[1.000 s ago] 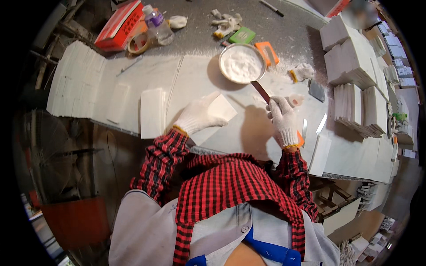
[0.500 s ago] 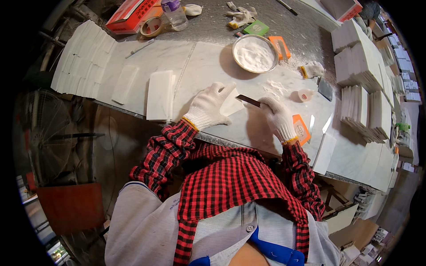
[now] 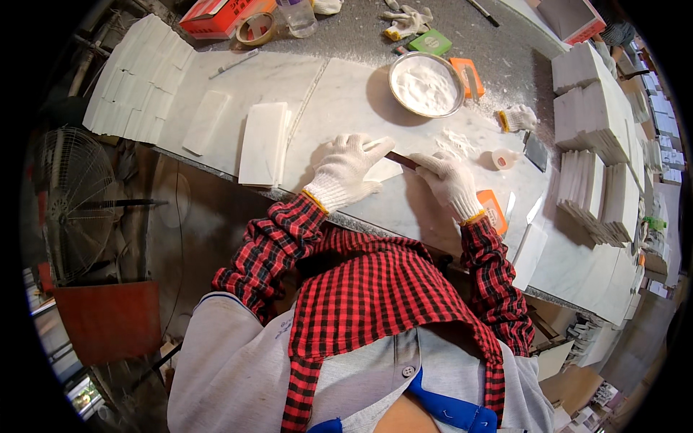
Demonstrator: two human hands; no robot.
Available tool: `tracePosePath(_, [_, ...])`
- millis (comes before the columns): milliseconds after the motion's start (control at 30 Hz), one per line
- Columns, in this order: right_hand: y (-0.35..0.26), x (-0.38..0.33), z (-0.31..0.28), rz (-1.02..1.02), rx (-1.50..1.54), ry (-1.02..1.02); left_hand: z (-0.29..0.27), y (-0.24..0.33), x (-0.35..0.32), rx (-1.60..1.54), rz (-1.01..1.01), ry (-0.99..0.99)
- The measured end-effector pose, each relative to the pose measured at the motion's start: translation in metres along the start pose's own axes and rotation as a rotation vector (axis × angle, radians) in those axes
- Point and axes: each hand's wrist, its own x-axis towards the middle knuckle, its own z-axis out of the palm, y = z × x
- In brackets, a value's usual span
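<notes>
Over white marble tabletop (image 3: pixel 346 94), flat white slab (image 3: pixel 385 170) is clasped by white-knit-gloved left hand (image 3: pixel 346 167); thin dark blade (image 3: pixel 402 160) is pinched by white-knit-gloved right hand (image 3: pixel 447 182).

Under the hands (image 3: pixel 346 171) the surface (image 3: pixel 357 94) is pale, grey-veined stone, giving way beyond them to a darker, speckled grey stretch. Left of the hands and lower down, a caged fan (image 3: pixel 83 209) stands above a rusty-red panel (image 3: pixel 108 322), with a thin cable (image 3: pixel 177 252) hanging near dim brownish floor (image 3: pixel 209 206). Below the fan, far from the hands, brightness shows at an opening (image 3: pixel 85 397). Grey floor (image 3: pixel 639 353) lies well to their right, and shadows on the surface fall leftward
</notes>
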Motion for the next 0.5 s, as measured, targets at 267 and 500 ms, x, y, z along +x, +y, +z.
tracePosePath(267, [-0.004, 0.003, 0.0, -0.028, -0.053, 0.026, 0.01, -0.01, 0.003, 0.088, 0.098, 0.05])
tracePosePath(500, [-0.024, -0.007, 0.003, 0.048, -0.12, 0.036, 0.015, -0.014, 0.002, 0.093, 0.149, 0.076])
